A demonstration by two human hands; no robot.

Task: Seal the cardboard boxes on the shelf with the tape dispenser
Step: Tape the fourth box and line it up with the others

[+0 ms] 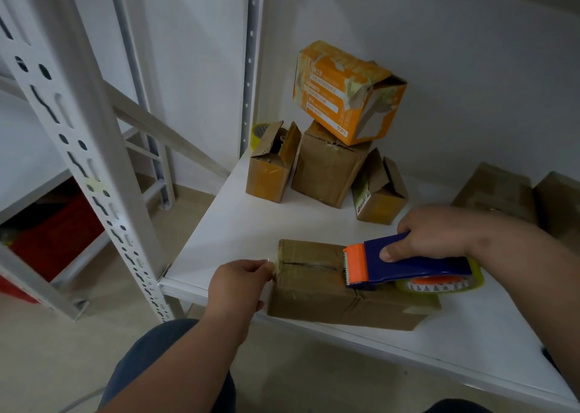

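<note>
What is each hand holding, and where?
The right hand grips the tape dispenser by its blue handle. The left hand pinches the tape end at the cardboard box edge.

light: dim, soft, even | shadows: faint | edges: wide-angle bending | focus: slightly soft throughout

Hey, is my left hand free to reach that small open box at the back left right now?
Probably not yet. The left hand is pinching the tape end against the near box while the right hand holds the tape dispenser. The shelf before the small open box looks bare.
</note>
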